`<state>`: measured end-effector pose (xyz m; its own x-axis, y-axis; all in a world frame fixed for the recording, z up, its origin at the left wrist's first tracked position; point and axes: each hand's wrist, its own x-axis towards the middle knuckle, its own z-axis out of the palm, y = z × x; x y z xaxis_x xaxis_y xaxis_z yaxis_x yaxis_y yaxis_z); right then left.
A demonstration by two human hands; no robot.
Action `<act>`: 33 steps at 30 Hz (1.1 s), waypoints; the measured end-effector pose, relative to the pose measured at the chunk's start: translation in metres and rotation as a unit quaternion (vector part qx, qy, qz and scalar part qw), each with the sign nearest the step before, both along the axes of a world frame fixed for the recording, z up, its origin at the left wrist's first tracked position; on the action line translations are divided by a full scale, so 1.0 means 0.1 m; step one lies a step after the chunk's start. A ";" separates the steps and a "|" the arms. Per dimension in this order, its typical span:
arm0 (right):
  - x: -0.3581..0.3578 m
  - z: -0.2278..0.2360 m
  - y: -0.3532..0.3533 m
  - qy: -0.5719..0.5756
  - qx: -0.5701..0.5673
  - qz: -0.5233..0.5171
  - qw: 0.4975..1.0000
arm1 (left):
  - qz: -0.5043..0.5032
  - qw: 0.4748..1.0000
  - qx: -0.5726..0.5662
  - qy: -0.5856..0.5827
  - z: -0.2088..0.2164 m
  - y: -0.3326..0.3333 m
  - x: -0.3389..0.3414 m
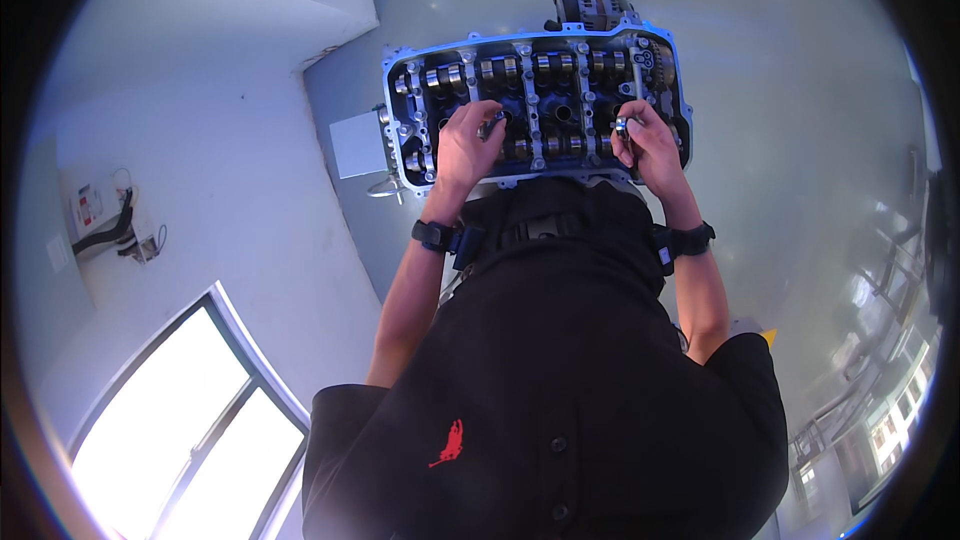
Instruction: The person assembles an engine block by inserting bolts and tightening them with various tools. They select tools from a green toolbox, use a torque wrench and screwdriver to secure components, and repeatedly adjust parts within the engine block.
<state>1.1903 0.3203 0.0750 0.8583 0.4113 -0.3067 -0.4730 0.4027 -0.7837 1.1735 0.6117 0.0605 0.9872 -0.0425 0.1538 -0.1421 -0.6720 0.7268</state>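
engine head [533,105] lies open in the upper middle of the frame, camshafts [500,70] bared. just left of its centre, the left hand [466,147] has fingertips closed on what looks like a small dark metal piece [490,126]; toward its right end, the right hand [650,145] curls its fingers round a shiny round-ended metal tool [623,127]. a loosened pinch could let the piece fall into the round hole [563,113] between the hands, and a hurried twist might make the tool slip and nick the camshafts.
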 end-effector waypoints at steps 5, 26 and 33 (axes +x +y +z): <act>-0.04 -0.01 -0.02 0.006 -0.021 -0.027 0.999 | -0.027 0.999 0.026 -0.015 -0.02 0.02 0.02; -0.01 -0.13 0.02 0.037 -0.094 -0.043 0.994 | 0.000 0.999 0.042 0.034 0.01 -0.05 0.01; -0.01 -0.16 0.01 0.042 -0.117 -0.045 0.991 | -0.003 0.995 0.095 0.042 0.01 -0.05 0.02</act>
<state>1.1893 0.3217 0.0589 0.8555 0.2432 -0.4572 -0.5113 0.2573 -0.8200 1.1755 0.6067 0.0620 0.9958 -0.0692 0.0602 -0.0915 -0.7971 0.5969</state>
